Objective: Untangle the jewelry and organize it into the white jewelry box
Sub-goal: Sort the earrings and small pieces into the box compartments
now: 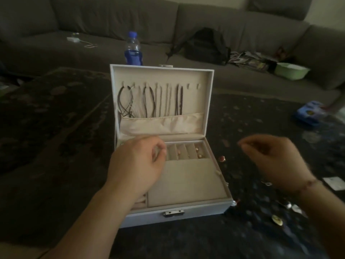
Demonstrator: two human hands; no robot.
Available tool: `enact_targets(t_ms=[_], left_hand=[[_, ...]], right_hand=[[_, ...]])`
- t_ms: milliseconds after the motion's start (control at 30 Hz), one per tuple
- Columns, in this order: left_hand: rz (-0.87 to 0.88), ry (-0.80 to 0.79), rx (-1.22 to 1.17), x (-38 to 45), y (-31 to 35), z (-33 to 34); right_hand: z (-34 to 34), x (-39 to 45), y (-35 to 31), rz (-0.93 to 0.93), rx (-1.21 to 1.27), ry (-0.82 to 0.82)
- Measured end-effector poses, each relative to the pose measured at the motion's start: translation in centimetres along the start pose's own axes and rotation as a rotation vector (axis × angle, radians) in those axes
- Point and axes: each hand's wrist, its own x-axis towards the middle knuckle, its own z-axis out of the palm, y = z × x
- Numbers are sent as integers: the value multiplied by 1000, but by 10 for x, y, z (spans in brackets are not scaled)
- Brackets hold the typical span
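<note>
The white jewelry box stands open on a dark patterned rug, its lid upright. Several necklaces hang from hooks inside the lid above a cream pocket. Small earrings lie in the slotted tray. My left hand hovers over the box's left side with fingers curled; whether it holds anything is hidden. My right hand is raised right of the box, fingertips pinched together, the image too blurred to show an item. Loose jewelry pieces lie on the rug at the right, and a red piece sits beside the box.
A blue-capped water bottle stands behind the box. A grey sofa at the back carries a black bag, papers and a green bowl. A blue toy lies on the rug at the right.
</note>
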Motion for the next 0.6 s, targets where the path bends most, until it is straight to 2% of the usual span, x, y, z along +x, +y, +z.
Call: enact_targets(t_ms=[67,133,200,233,400,600], left_hand=[[23,-30,12,1,0,7],[30,-55,29,2,-1,10],[20,-63,41,1,-1,11],[18,-61,45,0,-1,11],[35,-28,44,-1,0,12],[36,-83,56,0,-2,14]], right_hand=[[8,-5,25,73,-59,-133],[14,-6,36,119,-150,-376],[18,-2,40,93,-244,-566],[20,0,40,62,-269,-603],[29,5,48,-32,-269,-564],[32,9,52,-78,-234,-529]])
